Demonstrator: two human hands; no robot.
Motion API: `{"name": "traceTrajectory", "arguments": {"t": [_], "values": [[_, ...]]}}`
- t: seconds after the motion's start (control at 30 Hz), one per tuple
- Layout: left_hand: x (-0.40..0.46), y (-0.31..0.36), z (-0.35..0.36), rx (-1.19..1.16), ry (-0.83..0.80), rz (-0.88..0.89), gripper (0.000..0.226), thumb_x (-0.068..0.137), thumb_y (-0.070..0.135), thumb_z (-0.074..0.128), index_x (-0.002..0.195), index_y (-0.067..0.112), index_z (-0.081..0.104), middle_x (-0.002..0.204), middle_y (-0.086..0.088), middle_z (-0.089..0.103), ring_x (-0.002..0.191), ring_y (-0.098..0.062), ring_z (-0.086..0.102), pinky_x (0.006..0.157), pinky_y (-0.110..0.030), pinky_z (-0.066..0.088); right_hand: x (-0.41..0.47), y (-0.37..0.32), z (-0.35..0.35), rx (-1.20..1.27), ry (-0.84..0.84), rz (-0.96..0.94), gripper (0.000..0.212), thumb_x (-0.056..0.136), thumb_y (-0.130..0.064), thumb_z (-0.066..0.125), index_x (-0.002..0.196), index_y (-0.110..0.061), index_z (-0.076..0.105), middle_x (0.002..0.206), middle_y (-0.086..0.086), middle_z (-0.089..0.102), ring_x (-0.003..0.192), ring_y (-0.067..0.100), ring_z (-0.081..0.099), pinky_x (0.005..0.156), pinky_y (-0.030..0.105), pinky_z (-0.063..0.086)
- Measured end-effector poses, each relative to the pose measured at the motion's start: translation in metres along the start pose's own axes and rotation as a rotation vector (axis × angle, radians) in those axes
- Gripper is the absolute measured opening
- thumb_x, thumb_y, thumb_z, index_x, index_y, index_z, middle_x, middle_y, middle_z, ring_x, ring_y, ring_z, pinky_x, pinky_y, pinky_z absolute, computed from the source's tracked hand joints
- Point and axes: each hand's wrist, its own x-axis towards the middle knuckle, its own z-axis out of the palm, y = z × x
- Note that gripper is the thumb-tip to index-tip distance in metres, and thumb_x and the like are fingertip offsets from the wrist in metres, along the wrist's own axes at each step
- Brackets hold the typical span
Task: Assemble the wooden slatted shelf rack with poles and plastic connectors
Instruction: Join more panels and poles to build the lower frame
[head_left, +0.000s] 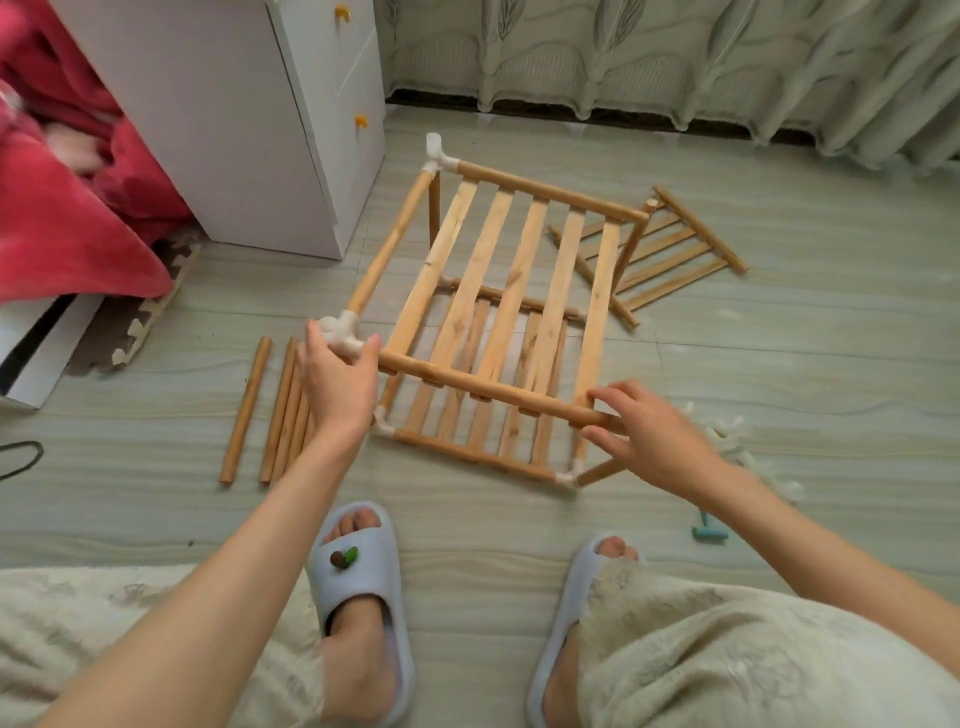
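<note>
A partly built wooden rack stands on the floor. Its upper slatted shelf (498, 291) sits above a lower slatted shelf (467, 415). My left hand (337, 374) grips the white plastic connector (340, 332) at the upper shelf's near left corner, where a side pole (389, 244) runs back to a second white connector (440, 153). My right hand (644, 431) holds the right end of the upper shelf's front rail (488, 389), fingers curled round it. A third slatted shelf (660, 249) lies flat on the floor at the right.
Several loose poles (280, 410) lie on the floor left of the rack. Loose white connectors (737, 447) and a small teal mallet (707, 530) lie at the right. A white cabinet (249, 114), a red blanket (62, 197) and curtains (675, 57) border the floor. My slippered feet (358, 597) are below.
</note>
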Motion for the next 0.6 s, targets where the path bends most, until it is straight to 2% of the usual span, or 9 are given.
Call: {"name": "traceTrajectory", "arguments": {"t": [0.03, 0.1, 0.2, 0.27, 0.33, 0.4, 0.43, 0.5, 0.6], "values": [[-0.002, 0.005, 0.005, -0.021, -0.035, -0.015, 0.077, 0.085, 0.036, 0.063, 0.142, 0.004, 0.025, 0.143, -0.014, 0.034, 0.131, -0.029, 0.034, 0.108, -0.043, 0.032, -0.003, 0.002, 0.002, 0.116, -0.012, 0.025, 0.051, 0.089, -0.037, 0.056, 0.135, -0.018, 0.044, 0.125, 0.000, 0.051, 0.106, 0.013, 0.053, 0.093, 0.030, 0.045], [0.004, 0.011, 0.011, -0.031, -0.107, -0.025, 0.098, 0.085, 0.036, 0.065, 0.148, 0.007, -0.004, 0.153, -0.011, 0.022, 0.139, -0.024, 0.023, 0.114, -0.038, 0.023, -0.008, 0.004, 0.006, 0.252, 0.005, -0.005, 0.052, 0.088, -0.029, 0.061, 0.136, -0.017, 0.045, 0.123, 0.000, 0.057, 0.103, 0.011, 0.056, 0.094, 0.027, 0.047], [0.028, 0.016, 0.014, 0.010, -0.256, -0.024, 0.106, 0.085, 0.042, 0.062, 0.144, 0.011, -0.021, 0.155, -0.010, 0.018, 0.140, -0.024, 0.020, 0.115, -0.039, 0.020, -0.009, 0.000, 0.009, 0.390, 0.001, 0.002, 0.053, 0.086, -0.023, 0.064, 0.135, -0.020, 0.046, 0.116, -0.003, 0.060, 0.082, 0.002, 0.060, 0.077, 0.004, 0.043], [0.040, 0.023, 0.016, 0.057, -0.336, -0.011, 0.099, 0.089, 0.043, 0.057, 0.145, 0.014, -0.020, 0.156, -0.009, 0.013, 0.141, -0.025, 0.019, 0.114, -0.041, 0.020, -0.006, -0.010, 0.010, 0.482, -0.077, -0.005, 0.056, 0.086, -0.025, 0.065, 0.137, -0.024, 0.043, 0.121, -0.006, 0.057, 0.084, 0.002, 0.062, 0.083, 0.007, 0.045], [0.040, 0.031, 0.022, 0.085, -0.393, 0.037, 0.092, 0.089, 0.040, 0.055, 0.147, 0.019, -0.014, 0.156, -0.008, 0.009, 0.141, -0.025, 0.018, 0.114, -0.045, 0.020, -0.003, -0.021, 0.012, 0.526, -0.185, -0.063, 0.063, 0.086, -0.031, 0.063, 0.142, -0.028, 0.034, 0.132, -0.009, 0.049, 0.105, 0.006, 0.059, 0.098, 0.023, 0.044], [0.025, 0.038, 0.030, 0.069, -0.443, 0.044, 0.092, 0.090, 0.035, 0.057, 0.148, 0.021, -0.013, 0.158, -0.003, -0.001, 0.143, -0.023, 0.009, 0.115, -0.044, 0.013, -0.002, -0.032, 0.016, 0.463, -0.279, -0.134, 0.071, 0.087, -0.043, 0.059, 0.146, -0.033, 0.022, 0.145, -0.011, 0.036, 0.127, 0.007, 0.041, 0.108, 0.030, 0.034], [0.010, 0.040, 0.035, 0.036, -0.461, 0.020, 0.091, 0.090, 0.031, 0.057, 0.148, 0.020, -0.012, 0.157, 0.000, -0.002, 0.143, -0.021, 0.007, 0.115, -0.041, 0.012, -0.001, -0.037, 0.018, 0.440, -0.315, -0.153, 0.073, 0.087, -0.048, 0.056, 0.147, -0.035, 0.018, 0.148, -0.012, 0.031, 0.132, 0.007, 0.034, 0.110, 0.031, 0.030], [-0.018, 0.035, 0.046, -0.078, -0.461, -0.034, 0.091, 0.089, 0.024, 0.061, 0.149, 0.020, -0.008, 0.157, -0.002, 0.005, 0.142, -0.019, 0.015, 0.113, -0.037, 0.019, 0.001, -0.047, 0.021, 0.467, -0.311, -0.173, 0.067, 0.087, -0.053, 0.049, 0.146, -0.034, 0.022, 0.149, -0.012, 0.031, 0.133, 0.006, 0.032, 0.111, 0.033, 0.029], [-0.047, 0.022, 0.055, -0.158, -0.424, -0.079, 0.090, 0.086, 0.021, 0.064, 0.150, 0.022, 0.000, 0.153, -0.005, 0.023, 0.134, -0.021, 0.033, 0.110, -0.039, 0.032, 0.004, -0.047, 0.019, 0.517, -0.137, -0.119, 0.049, 0.093, -0.042, 0.048, 0.138, -0.024, 0.042, 0.139, -0.007, 0.047, 0.127, 0.006, 0.042, 0.108, 0.034, 0.035]]}}
